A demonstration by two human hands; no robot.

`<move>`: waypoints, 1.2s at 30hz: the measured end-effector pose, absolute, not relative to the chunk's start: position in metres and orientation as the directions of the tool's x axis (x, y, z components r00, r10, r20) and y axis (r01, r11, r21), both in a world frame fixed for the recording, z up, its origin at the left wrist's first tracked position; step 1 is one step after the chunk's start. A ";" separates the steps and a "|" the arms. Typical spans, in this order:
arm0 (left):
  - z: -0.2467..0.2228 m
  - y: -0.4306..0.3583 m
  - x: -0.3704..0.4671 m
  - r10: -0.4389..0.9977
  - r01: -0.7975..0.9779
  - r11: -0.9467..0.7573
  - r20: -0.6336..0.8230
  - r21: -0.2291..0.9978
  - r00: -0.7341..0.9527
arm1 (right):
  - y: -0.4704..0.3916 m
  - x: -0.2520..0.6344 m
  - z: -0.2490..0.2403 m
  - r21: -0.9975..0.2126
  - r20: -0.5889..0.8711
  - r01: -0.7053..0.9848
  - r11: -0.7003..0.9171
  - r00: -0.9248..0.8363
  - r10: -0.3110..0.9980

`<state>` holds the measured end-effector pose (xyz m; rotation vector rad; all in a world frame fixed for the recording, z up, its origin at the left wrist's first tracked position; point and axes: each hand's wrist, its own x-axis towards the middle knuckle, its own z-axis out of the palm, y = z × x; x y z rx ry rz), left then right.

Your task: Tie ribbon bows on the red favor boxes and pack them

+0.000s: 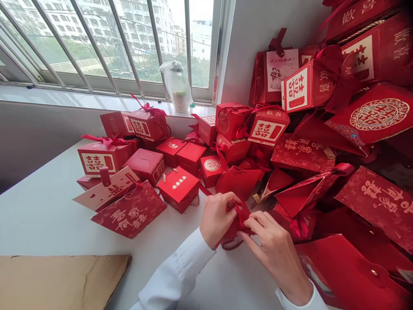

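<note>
Head view. Both hands meet at the near middle of the bench [54, 206], working on a small red box [229, 234] with a red ribbon [240, 214]. Box sits on the bench just in front of the pile, largely covered by the fingers; a dark red cord loop [232, 246] shows below it.

Left hand [217, 218]: fingers curled inward, tips closed on the ribbon from the left. Right hand [273, 247]: thumb and fingers brought nearly together, pinching at the ribbon from the right; exact fingertip contact partly hidden. White sleeves on both arms.

Left of the hands: a red box with gold lettering on its lid [179, 187], cord at its side. Farther left, a dark red bag with gold characters [130, 213] leans against a pale card-faced one [108, 189]. Behind these, a ribbon-topped box with a cream label [106, 159].

Right: boxes and bags heaped high toward the wall, among them a bag with a round emblem [380, 114]. Large red pouch [348, 269] lies beside the right hand, gold stud on its flap.

Near left corner: brown cardboard [61, 282], creased. On the sill [97, 97], a plastic-wrapped cup [177, 88] by the barred window [135, 43].
</note>
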<state>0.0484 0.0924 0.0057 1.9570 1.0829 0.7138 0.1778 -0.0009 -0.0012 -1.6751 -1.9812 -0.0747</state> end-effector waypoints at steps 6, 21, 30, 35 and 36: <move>0.008 0.095 0.048 0.857 0.398 -0.334 0.099 0.855 0.506 | 0.003 0.186 0.005 -0.769 0.248 0.639 0.029 0.257 0.934; 0.007 0.092 0.050 0.868 0.418 -0.339 0.110 0.843 0.484 | 0.001 0.163 0.003 -0.019 0.744 0.985 0.173 -0.102 0.660; -0.001 0.092 0.051 0.875 0.425 -0.371 0.157 0.826 0.458 | -0.004 0.176 0.001 -0.383 0.440 0.869 0.314 -0.127 0.889; 0.000 0.092 0.050 0.876 0.408 -0.356 0.148 0.840 0.459 | -0.001 0.185 -0.002 -0.806 0.187 0.592 -0.024 0.294 0.937; 0.001 0.092 0.050 0.876 0.407 -0.351 0.143 0.843 0.461 | 0.002 0.185 -0.003 -0.829 0.136 0.554 -0.074 0.328 0.935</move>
